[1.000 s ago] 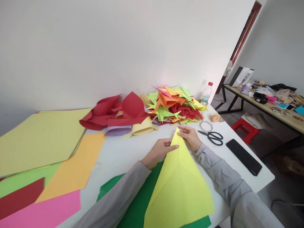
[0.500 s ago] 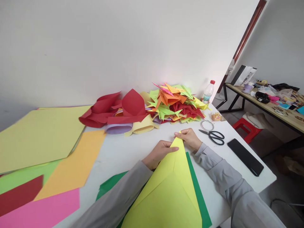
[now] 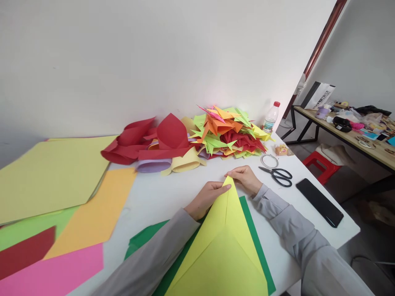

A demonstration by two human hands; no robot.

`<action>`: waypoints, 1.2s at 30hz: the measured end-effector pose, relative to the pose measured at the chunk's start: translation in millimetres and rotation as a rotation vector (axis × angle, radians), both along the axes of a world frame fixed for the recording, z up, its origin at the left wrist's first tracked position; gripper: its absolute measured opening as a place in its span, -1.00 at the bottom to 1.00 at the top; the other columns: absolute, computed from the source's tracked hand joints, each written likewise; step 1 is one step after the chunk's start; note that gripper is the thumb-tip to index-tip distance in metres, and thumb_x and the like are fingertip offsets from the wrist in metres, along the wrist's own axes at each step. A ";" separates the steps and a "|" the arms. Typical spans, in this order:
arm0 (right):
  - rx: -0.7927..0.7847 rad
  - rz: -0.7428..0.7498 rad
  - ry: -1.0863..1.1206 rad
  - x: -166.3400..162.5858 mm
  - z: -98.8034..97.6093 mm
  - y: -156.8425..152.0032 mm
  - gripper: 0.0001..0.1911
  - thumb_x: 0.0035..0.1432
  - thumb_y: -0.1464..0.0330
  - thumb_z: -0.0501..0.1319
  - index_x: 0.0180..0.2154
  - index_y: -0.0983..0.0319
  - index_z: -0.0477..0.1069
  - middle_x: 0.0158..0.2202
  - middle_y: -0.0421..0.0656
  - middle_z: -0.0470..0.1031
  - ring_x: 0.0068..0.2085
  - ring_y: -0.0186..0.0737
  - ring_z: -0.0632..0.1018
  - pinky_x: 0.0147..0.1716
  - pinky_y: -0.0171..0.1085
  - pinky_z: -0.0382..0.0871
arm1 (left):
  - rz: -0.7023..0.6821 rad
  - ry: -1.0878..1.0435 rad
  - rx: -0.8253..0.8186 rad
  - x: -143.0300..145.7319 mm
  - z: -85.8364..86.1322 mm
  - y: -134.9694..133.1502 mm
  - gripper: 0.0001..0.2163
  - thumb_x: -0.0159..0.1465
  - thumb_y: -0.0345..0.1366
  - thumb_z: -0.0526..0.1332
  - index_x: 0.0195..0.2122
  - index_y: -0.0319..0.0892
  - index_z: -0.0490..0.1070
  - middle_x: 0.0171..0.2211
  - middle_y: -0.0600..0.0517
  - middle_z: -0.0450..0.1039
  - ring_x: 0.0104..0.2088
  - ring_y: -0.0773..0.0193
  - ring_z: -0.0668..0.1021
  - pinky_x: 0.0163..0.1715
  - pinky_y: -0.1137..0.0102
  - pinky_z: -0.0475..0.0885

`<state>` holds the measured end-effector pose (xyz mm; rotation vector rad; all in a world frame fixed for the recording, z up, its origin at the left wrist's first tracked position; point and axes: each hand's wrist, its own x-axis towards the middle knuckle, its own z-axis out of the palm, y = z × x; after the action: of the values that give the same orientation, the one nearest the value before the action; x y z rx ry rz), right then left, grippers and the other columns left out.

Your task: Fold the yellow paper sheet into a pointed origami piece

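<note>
A large yellow paper sheet [image 3: 225, 242], folded to a point, lies on a green sheet [image 3: 145, 242] on the white table [image 3: 160, 193]. My left hand [image 3: 207, 198] pinches the left side of the point. My right hand [image 3: 246, 178] pinches the tip from the right. Both hands meet at the far tip of the fold.
A heap of folded paper shapes [image 3: 228, 133] and curled red sheets [image 3: 148, 142] sits by the wall. Scissors [image 3: 277, 176], a wire ring [image 3: 269, 160], a black phone [image 3: 319, 202] and a water bottle [image 3: 270, 118] lie at the right. Flat coloured sheets [image 3: 52, 176] cover the left. Another table [image 3: 354, 139] stands beyond.
The yellow sheet swung leftward at its near end and the pointed tip shifted slightly. Both hands stayed pinched on the tip.
</note>
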<state>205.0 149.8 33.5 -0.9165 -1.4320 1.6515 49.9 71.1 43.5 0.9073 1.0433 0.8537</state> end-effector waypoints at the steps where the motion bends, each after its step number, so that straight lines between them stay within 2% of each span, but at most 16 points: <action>1: 0.013 -0.005 -0.007 -0.6 0.1 -1.2 -0.67 -0.18 0.13 0.43 -0.51 0.29 0.59 -0.64 -0.22 0.44 -0.58 -0.39 0.32 -0.53 -0.34 0.15 | 0.002 -0.001 0.006 0.7 -0.6 -0.3 -0.60 -0.04 0.03 0.41 -0.54 -0.26 0.47 -0.58 0.03 0.49 -0.60 0.32 0.46 -0.58 0.44 0.29; 6: 0.033 -0.015 -0.025 -3.4 1.9 -4.5 -0.68 -0.17 0.14 0.43 -0.61 0.29 0.55 -0.73 -0.24 0.36 -0.60 -0.38 0.31 -0.57 -0.34 0.11 | -0.009 -0.007 0.014 1.2 -2.5 0.0 -0.60 -0.06 0.02 0.43 -0.57 -0.26 0.44 -0.59 0.02 0.47 -0.60 0.33 0.44 -0.58 0.44 0.26; 11: -0.023 0.019 -0.017 -5.3 0.4 -4.2 -0.48 -0.09 -0.06 0.31 -0.49 0.31 0.59 -0.61 -0.15 0.47 -0.59 -0.37 0.36 -0.54 -0.33 0.20 | -0.013 -0.013 0.013 0.4 -2.3 0.7 -0.60 -0.05 0.02 0.42 -0.57 -0.25 0.42 -0.60 0.02 0.45 -0.61 0.31 0.44 -0.58 0.43 0.26; 16: 0.001 0.024 -0.030 -3.5 0.4 -4.4 -0.62 -0.21 0.07 0.44 -0.52 0.28 0.57 -0.63 -0.21 0.45 -0.59 -0.39 0.32 -0.55 -0.35 0.15 | 0.002 0.002 0.017 2.0 -1.5 -0.1 -0.59 -0.06 0.03 0.41 -0.59 -0.24 0.39 -0.64 0.08 0.39 -0.65 0.37 0.38 -0.61 0.46 0.19; 20: 0.037 -0.001 -0.038 -3.6 1.1 -4.8 -0.67 -0.17 0.11 0.42 -0.56 0.27 0.55 -0.69 -0.25 0.39 -0.61 -0.41 0.26 -0.57 -0.34 0.08 | 0.015 0.020 0.025 3.4 0.2 -1.2 -0.60 -0.05 0.03 0.41 -0.59 -0.24 0.39 -0.64 0.11 0.38 -0.64 0.39 0.36 -0.60 0.47 0.18; 27: 0.023 0.018 -0.053 -6.2 0.9 -5.1 -0.50 -0.09 -0.06 0.30 -0.59 0.27 0.49 -0.66 -0.22 0.39 -0.62 -0.40 0.30 -0.57 -0.34 0.13 | 0.013 0.034 0.021 3.3 0.1 -1.2 -0.60 -0.08 0.04 0.41 -0.58 -0.23 0.40 -0.63 0.08 0.40 -0.62 0.35 0.39 -0.60 0.44 0.21; 32: 0.084 0.024 -0.067 -5.6 2.8 -6.5 -0.58 -0.17 0.03 0.41 -0.59 0.26 0.47 -0.71 -0.28 0.33 -0.63 -0.42 0.25 -0.58 -0.35 0.05 | 0.044 0.049 0.042 4.0 -0.6 -0.8 -0.59 -0.08 0.03 0.42 -0.62 -0.22 0.34 -0.69 0.16 0.28 -0.66 0.43 0.30 -0.63 0.48 0.12; 36: 0.091 0.039 -0.073 -7.1 2.9 -7.5 -0.51 -0.07 -0.06 0.32 -0.60 0.27 0.47 -0.72 -0.28 0.31 -0.64 -0.42 0.25 -0.59 -0.35 0.05 | 0.046 0.039 0.049 4.1 0.1 -1.2 -0.59 -0.09 0.03 0.41 -0.60 -0.22 0.36 -0.65 0.11 0.35 -0.63 0.38 0.36 -0.61 0.46 0.17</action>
<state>197.9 142.3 36.4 -0.9105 -1.5701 1.5810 54.0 70.0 43.6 0.9473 1.0841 0.9067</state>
